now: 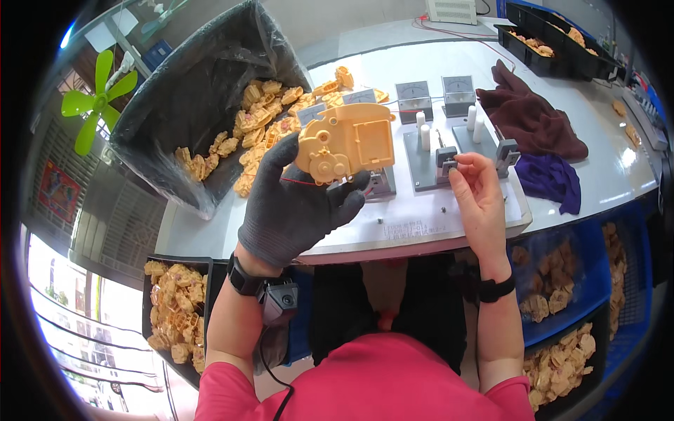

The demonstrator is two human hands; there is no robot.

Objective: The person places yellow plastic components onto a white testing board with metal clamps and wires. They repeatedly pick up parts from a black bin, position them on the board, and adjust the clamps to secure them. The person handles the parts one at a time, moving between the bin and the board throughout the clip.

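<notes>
My left hand (pixel 291 203), in a dark grey glove, grips a yellow-orange plastic gearbox housing (pixel 351 144) and holds it up above the table. The housing has round gear shapes on one side and a rectangular recess on the other. A thin red wire runs beneath it by the gloved fingers. My bare right hand (pixel 479 193) has thumb and forefinger closed on a small grey block (pixel 445 158) of a test fixture (pixel 423 175). White posts (pixel 425 137) rise from the fixture plate, with analog meters (pixel 413 97) behind it. The fingertips partly hide the block.
A black lined bin (pixel 203 77) tips toward the table, spilling several yellow housings (pixel 263 112). Brown cloth (pixel 530 112) and purple cloth (pixel 544 181) lie at right. Crates of housings stand below at left (pixel 209 270) and right (pixel 597 281). A green fan (pixel 100 102) is at far left.
</notes>
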